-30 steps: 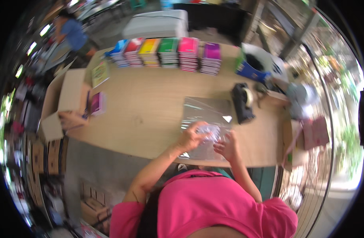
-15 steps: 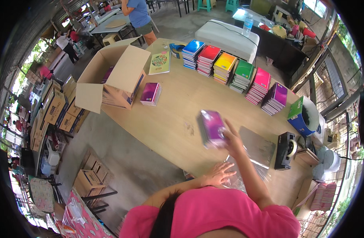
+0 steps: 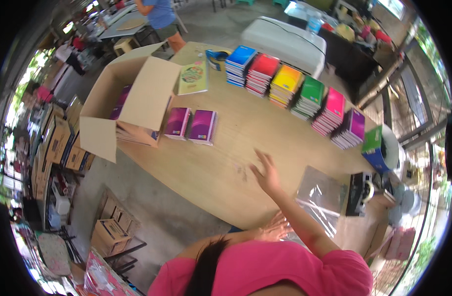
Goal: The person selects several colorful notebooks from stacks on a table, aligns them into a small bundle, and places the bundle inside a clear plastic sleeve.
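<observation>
Over the middle of the wooden table, my right hand hangs with fingers spread and nothing in them. My left hand rests low at the table's near edge, fingers stretched beside clear plastic sheets, partly behind my right forearm. Two small stacks of purple notebooks stand side by side left of centre: one stack by the box and another stack to its right. Along the far right edge runs a row of spiral notebook stacks: blue, red, yellow, green, pink and purple.
An open cardboard box with purple notebooks inside stands at the table's left. Behind the purple stacks lie a yellow-green book and a tape roll. A black tape dispenser and a green-blue carton sit at right.
The purple notebooks from my right hand now stand beside the other purple stack. That hand has let go and is empty. The view has shifted slightly.
</observation>
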### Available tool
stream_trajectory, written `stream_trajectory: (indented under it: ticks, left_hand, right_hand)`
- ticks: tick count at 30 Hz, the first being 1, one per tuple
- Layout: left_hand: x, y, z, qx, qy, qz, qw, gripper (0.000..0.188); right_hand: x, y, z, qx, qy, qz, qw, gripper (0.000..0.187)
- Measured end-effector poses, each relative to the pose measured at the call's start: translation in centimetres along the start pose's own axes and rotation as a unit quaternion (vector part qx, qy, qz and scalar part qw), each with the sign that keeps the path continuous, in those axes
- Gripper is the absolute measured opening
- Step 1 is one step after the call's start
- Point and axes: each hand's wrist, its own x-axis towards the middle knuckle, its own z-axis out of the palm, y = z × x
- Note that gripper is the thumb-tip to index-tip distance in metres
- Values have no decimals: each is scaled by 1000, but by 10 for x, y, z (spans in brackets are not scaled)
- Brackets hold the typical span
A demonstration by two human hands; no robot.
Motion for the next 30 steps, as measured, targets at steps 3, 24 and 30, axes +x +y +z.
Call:
stream_trajectory:
  ticks: [3, 24, 30]
  left_hand:
    - [6, 6, -13, -36, -61, -6, 997, 57]
    - [103, 33, -47, 99, -98, -370, 919, 59]
    - [114, 46, -19, 16, 30, -4, 999, 75]
  right_hand:
    - [-168, 33, -121, -224, -37, 38, 973, 80]
    - [-407, 110, -229, -331, -160, 72, 927, 68]
    - [-406, 115, -234, -307, -175, 48, 934, 69]
